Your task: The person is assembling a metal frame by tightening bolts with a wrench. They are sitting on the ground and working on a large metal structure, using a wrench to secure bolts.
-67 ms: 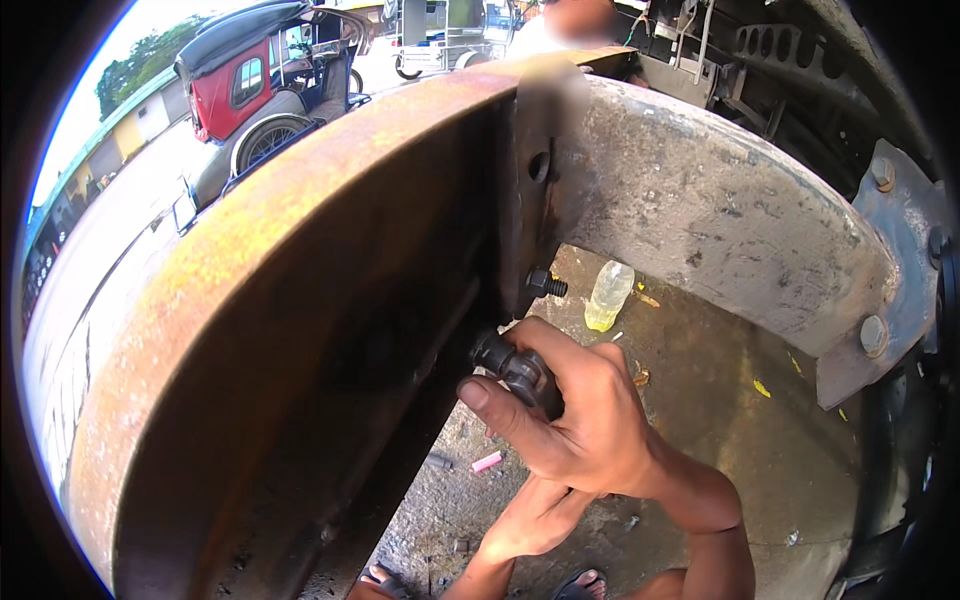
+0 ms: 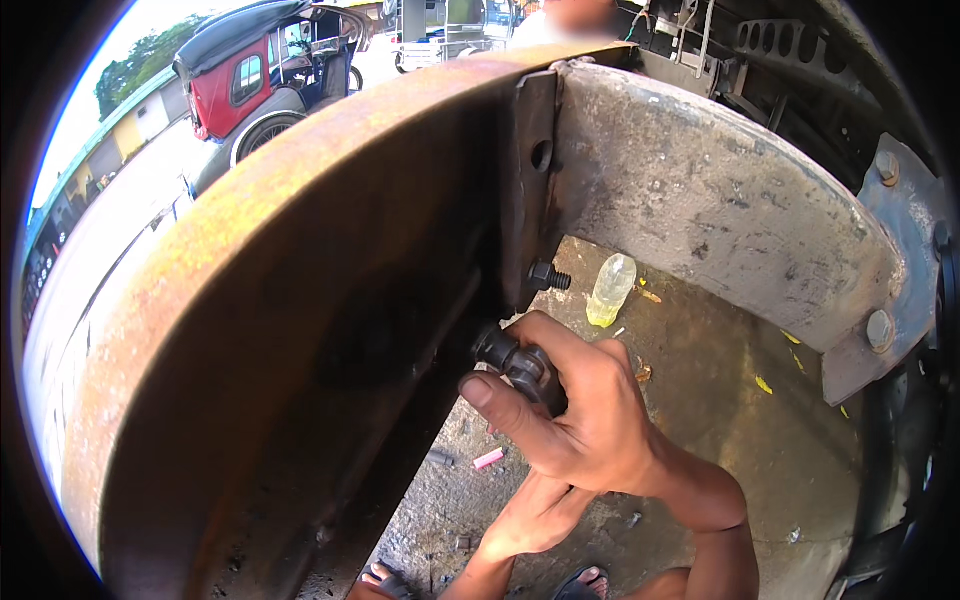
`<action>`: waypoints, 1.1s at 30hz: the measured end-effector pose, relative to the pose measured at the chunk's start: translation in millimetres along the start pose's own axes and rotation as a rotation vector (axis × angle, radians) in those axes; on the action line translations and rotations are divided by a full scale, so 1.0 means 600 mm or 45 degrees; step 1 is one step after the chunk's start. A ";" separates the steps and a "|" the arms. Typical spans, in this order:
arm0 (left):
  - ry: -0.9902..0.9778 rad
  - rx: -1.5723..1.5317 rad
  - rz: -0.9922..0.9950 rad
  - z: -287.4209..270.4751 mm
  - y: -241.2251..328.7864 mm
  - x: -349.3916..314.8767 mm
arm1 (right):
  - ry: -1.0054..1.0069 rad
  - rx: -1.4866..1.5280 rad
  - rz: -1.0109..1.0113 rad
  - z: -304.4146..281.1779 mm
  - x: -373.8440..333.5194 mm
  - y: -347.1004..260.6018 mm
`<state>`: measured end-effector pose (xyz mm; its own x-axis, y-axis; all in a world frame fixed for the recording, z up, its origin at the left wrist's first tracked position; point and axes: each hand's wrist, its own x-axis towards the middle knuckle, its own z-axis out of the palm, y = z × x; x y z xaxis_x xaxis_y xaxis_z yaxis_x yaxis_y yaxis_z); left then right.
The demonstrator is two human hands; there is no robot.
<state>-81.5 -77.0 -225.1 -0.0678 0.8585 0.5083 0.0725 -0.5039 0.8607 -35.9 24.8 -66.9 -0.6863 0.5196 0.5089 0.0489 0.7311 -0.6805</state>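
Note:
My right hand (image 2: 592, 415) is closed around a dark socket wrench (image 2: 532, 372), its thumb lying along the near side. The wrench's round black socket (image 2: 493, 347) points left, against the lower inner side of a big dark steel beam (image 2: 330, 330); the exact contact is lost in shadow. Beneath my right wrist is my left hand (image 2: 540, 515), with its fingers hidden behind the right one. Just above the wrench, a black bolt with a nut (image 2: 548, 276) sticks out of the flange (image 2: 530, 190), which has an open hole higher up.
A curved grey metal plate (image 2: 710, 190) runs right to a bolted bracket (image 2: 890, 270). On the concrete floor stand a clear bottle (image 2: 610, 290) with yellowish liquid and a pink stick (image 2: 488, 459). My sandalled feet (image 2: 590, 580) show below. Beyond the beam a red sidecar vehicle (image 2: 240, 85) is parked.
The view has shifted slightly. My hands and the wrench hold nearly the same place against the beam.

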 end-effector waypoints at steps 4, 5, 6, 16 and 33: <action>-0.097 -0.056 -0.151 -0.010 -0.016 0.003 | 0.075 0.088 0.098 0.005 -0.005 0.010; -0.116 -0.121 -0.225 -0.013 0.000 0.018 | 0.083 0.099 0.132 0.000 -0.007 0.010; -0.136 -0.186 -0.300 -0.015 0.009 0.029 | 0.076 0.079 0.128 -0.004 -0.008 0.012; -0.203 -0.069 -0.632 -0.015 0.059 0.068 | 0.392 0.720 0.314 -0.019 -0.032 0.072; -0.176 -0.486 -0.400 0.035 -0.017 0.059 | 0.103 0.127 0.243 -0.055 0.005 0.047</action>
<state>-63.6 -39.5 -216.7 0.1060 0.9657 0.2372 -0.3008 -0.1963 0.9333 -12.6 61.3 -67.2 -0.6112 0.6808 0.4037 0.0974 0.5708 -0.8153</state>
